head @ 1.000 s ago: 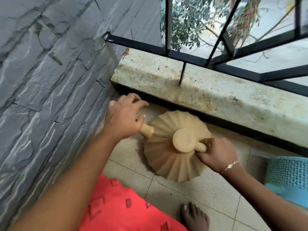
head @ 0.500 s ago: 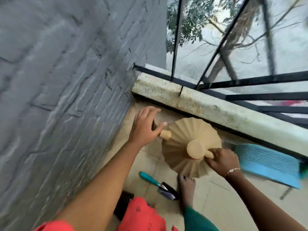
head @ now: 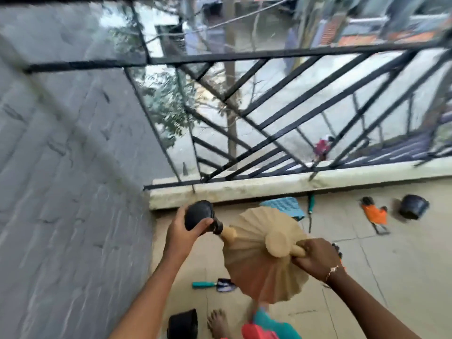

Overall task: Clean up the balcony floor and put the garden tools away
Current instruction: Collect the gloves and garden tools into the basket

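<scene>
A beige ribbed watering can (head: 261,263) is lifted above the tiled balcony floor (head: 401,277). My right hand (head: 318,258) grips its handle at the right. My left hand (head: 181,231) holds the black rose head (head: 199,216) at the end of the can's spout. On the floor below lies a hand trowel (head: 212,285) with a teal handle. Further right lie an orange-handled pair of shears (head: 374,216), a thin green-handled tool (head: 310,211) and a black plastic pot (head: 413,206) on its side.
A grey stone wall (head: 61,167) fills the left. A concrete kerb (head: 269,187) with a black metal railing (head: 281,106) bounds the far side. A blue dustpan (head: 283,206) lies by the kerb. Another black pot (head: 183,324) and my bare foot (head: 220,324) sit at the bottom.
The watering can has come up off the floor as I stood. My left hand now holds the black rose head on the spout. More floor and tools have come into view.
</scene>
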